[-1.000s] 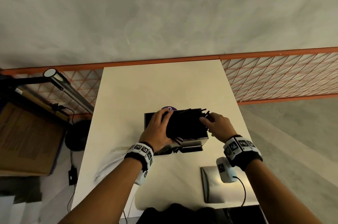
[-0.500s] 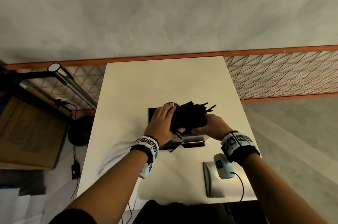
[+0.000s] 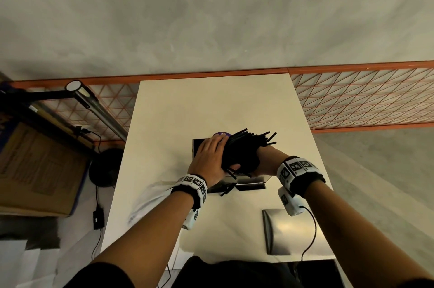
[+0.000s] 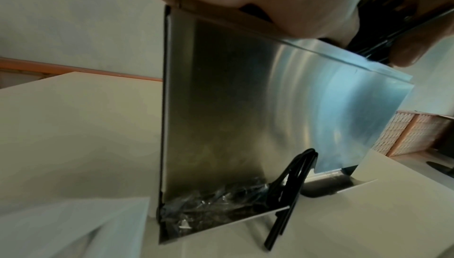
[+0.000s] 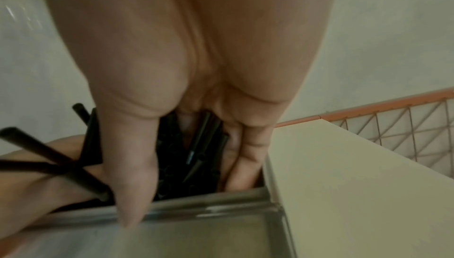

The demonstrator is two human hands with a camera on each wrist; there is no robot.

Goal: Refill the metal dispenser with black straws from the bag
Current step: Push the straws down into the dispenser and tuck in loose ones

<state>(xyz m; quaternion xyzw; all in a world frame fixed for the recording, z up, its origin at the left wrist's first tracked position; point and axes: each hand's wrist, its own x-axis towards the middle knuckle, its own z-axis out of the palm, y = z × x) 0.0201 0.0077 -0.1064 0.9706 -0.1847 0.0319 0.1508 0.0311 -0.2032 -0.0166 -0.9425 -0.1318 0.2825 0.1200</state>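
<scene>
- Since a second ago both hands have lifted the bundle of black straws (image 3: pixel 244 153) higher above the metal dispenser (image 3: pixel 249 180), and the right hand (image 3: pixel 266 162) has shifted from the bundle's far end to underneath it.
- Left hand (image 3: pixel 210 158) lies over the bundle's left side, fingers curved around the straws and the thumb tucked under their near ends.
- Right hand grips the bundle from the right and below; in the right wrist view its fingers (image 5: pixel 245 145) and thumb curl round the straw ends just above the dispenser's open top.
- Straw tips fan out unevenly toward the far right of the bundle.
- Metal dispenser stands upright near the middle of the counter (image 3: pixel 211 104), directly under the hands.
- A few loose straws (image 4: pixel 287 190) stick out of the dispenser's bottom slot, onto the counter.
- Crumpled clear plastic (image 4: pixel 209 207) shows at the dispenser's base in the left wrist view.
- A purple object (image 3: pixel 220 134) peeks out behind the left hand's fingers.
- A flat metal lid (image 3: pixel 277 231) lies near the counter's near right edge.
- A translucent bag (image 3: pixel 150 203) lies by the near left edge, under the left forearm.
</scene>
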